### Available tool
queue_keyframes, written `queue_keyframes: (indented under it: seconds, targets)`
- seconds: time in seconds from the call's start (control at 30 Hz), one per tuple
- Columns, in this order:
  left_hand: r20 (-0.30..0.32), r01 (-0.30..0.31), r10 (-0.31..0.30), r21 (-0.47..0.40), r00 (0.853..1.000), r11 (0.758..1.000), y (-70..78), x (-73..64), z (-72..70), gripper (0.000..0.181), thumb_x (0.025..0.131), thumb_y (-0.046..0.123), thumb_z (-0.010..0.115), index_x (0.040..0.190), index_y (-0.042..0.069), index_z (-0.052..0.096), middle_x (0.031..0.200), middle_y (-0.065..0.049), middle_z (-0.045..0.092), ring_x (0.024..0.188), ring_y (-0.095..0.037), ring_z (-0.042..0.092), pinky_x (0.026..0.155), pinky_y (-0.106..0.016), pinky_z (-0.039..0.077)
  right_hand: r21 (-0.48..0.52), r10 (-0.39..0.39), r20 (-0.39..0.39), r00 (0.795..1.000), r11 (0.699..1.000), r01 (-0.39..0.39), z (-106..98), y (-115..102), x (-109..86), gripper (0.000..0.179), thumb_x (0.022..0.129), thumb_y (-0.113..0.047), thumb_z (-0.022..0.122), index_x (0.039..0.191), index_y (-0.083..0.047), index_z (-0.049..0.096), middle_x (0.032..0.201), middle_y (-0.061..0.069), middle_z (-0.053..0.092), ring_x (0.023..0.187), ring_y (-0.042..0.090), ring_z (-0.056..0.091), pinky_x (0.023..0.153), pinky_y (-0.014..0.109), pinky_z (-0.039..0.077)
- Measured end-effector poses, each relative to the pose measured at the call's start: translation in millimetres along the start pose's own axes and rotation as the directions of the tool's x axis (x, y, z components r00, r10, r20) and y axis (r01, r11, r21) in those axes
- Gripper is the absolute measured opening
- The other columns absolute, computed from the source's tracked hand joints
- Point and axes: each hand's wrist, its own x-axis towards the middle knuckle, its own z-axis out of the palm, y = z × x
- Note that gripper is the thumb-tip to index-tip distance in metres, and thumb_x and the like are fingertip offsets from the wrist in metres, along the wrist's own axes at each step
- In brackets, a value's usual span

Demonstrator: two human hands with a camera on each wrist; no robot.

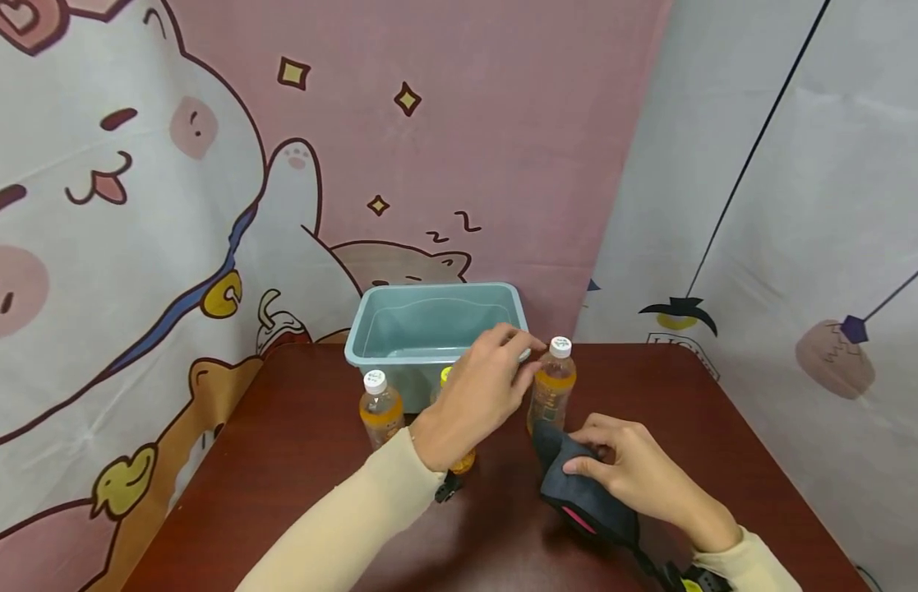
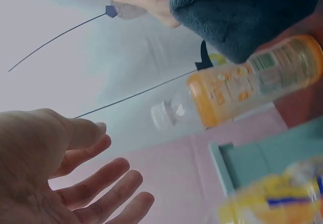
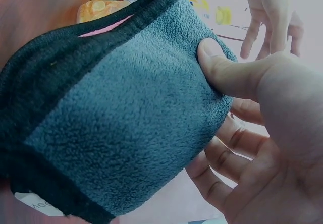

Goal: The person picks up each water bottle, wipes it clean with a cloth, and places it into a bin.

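Observation:
My right hand (image 1: pixel 636 469) pinches a dark blue-grey plush cloth piece (image 1: pixel 588 497) with black edging, thumb on one face and fingers behind. In the right wrist view the plush cloth piece (image 3: pixel 136 108) looks folded or pouch-like, with a pink strip inside its edge and a white tag below. My left hand (image 1: pixel 481 390) reaches over the table, fingers loosely bent and spread, close to the white cap of an orange-labelled bottle (image 1: pixel 553 385). A gap shows between that hand (image 2: pixel 75 168) and the bottle (image 2: pixel 252 82) in the left wrist view. The bottle stands upright just beyond the cloth.
A pale blue plastic bin (image 1: pixel 429 362) stands at the table's back. Another white-capped bottle (image 1: pixel 381 411) is in front of its left side. A yellow-capped bottle (image 1: pixel 463 462) is partly hidden behind my left arm. A printed curtain (image 1: pixel 503 164) hangs behind the brown table (image 1: pixel 281 485).

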Motion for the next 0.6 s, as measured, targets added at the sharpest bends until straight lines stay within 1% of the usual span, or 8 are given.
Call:
queue_keyframes:
  seconds: [0.13,0.23,0.33,0.43,0.5,0.6]
  targets:
    - [-0.024,0.024,-0.024,0.015,0.999,1.0,-9.0,-13.4,-14.2,0.026,0.11,0.026,0.085,0.135,0.017,0.083,0.129,-0.004,0.079,0.107,-0.022,0.076,0.081,-0.033,0.07,-0.002,-0.01,-0.008,1.0,1.0,0.01,2.2,-0.9,2.4,0.021,0.098,-0.026,0.096,0.118,-0.022,0.09,0.097,-0.017,0.069,0.072,-0.002,0.054,0.062,0.022,0.051]
    - [-0.029,0.046,-0.046,0.017,0.999,0.999,-16.5,-24.9,-21.7,0.027,0.11,0.026,0.086,0.136,0.018,0.083,0.13,-0.004,0.08,0.108,-0.023,0.076,0.08,-0.034,0.07,-0.009,-0.01,-0.016,1.0,1.0,0.01,4.7,-0.9,4.3,0.022,0.097,-0.025,0.097,0.118,-0.022,0.09,0.095,-0.017,0.068,0.071,-0.002,0.054,0.062,0.022,0.051]
    - [-0.028,0.067,-0.066,0.014,0.997,0.998,-25.0,-36.3,-25.7,0.03,0.109,0.026,0.087,0.137,0.019,0.082,0.131,-0.004,0.079,0.105,-0.021,0.073,0.076,-0.031,0.067,-0.021,-0.001,-0.02,1.0,1.0,0.001,6.9,-0.7,5.3,0.024,0.095,-0.023,0.099,0.117,-0.023,0.09,0.094,-0.018,0.067,0.073,-0.002,0.056,0.063,0.022,0.052]
    - [-0.036,0.083,-0.083,0.0,0.996,0.997,-34.7,-45.6,-27.7,0.033,0.107,0.025,0.09,0.139,0.019,0.082,0.133,-0.004,0.079,0.105,-0.021,0.071,0.076,-0.029,0.066,-0.03,0.01,-0.023,1.0,0.999,-0.011,8.0,-0.8,5.8,0.026,0.094,-0.021,0.1,0.118,-0.024,0.09,0.094,-0.019,0.067,0.075,-0.001,0.057,0.064,0.022,0.053]
    - [-0.043,0.094,-0.095,-0.022,0.995,0.995,-41.7,-50.5,-28.5,0.037,0.105,0.024,0.091,0.14,0.018,0.081,0.135,-0.005,0.078,0.106,-0.022,0.072,0.079,-0.03,0.067,-0.031,0.011,-0.021,1.0,0.999,-0.012,8.2,-1.5,6.1,0.026,0.095,-0.021,0.099,0.119,-0.023,0.09,0.094,-0.02,0.067,0.077,-0.001,0.058,0.065,0.022,0.054]
    - [-0.048,0.111,-0.114,-0.058,0.992,0.992,-51.3,-56.9,-29.2,0.041,0.104,0.023,0.093,0.143,0.016,0.08,0.135,-0.008,0.078,0.099,-0.023,0.073,0.079,-0.034,0.068,-0.03,0.001,-0.025,1.0,1.0,-0.002,8.3,-2.9,7.2,0.027,0.095,-0.022,0.099,0.121,-0.023,0.09,0.095,-0.02,0.068,0.078,-0.001,0.059,0.065,0.022,0.054]
